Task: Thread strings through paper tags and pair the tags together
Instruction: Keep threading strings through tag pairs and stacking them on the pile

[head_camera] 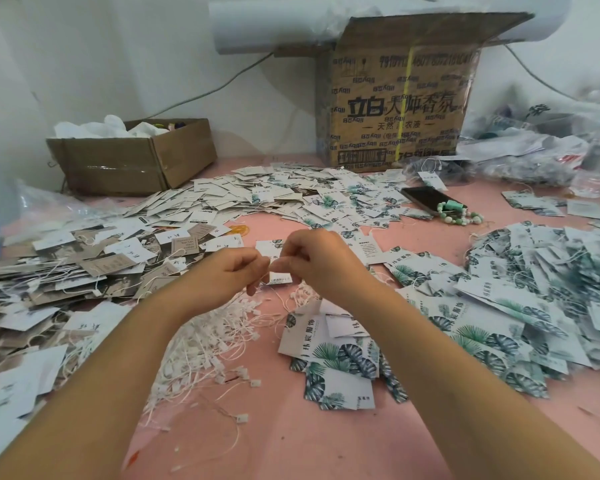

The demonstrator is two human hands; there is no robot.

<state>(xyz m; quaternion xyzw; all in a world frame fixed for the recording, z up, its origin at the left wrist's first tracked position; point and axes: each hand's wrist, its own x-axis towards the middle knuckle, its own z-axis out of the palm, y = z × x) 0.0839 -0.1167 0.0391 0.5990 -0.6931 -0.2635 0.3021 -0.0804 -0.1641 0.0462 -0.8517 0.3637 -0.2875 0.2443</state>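
My left hand (234,271) and my right hand (317,261) meet fingertip to fingertip above the pink table (291,438). Between them they pinch a small white paper tag (280,279), mostly hidden by my fingers; whether a string is held with it I cannot tell. A bundle of white strings with plastic locks (208,344) lies under my left forearm. Leaf-printed tags (340,358) sit in a heap below my right wrist. Grey and brown tags (84,268) are piled at the left.
A wide spread of tags (278,199) covers the middle back, another leaf-tag heap (548,278) the right. A phone (426,199) and a bead bracelet (459,216) lie behind. A small carton (132,161), a tall carton (395,98) and plastic bags (541,154) line the wall.
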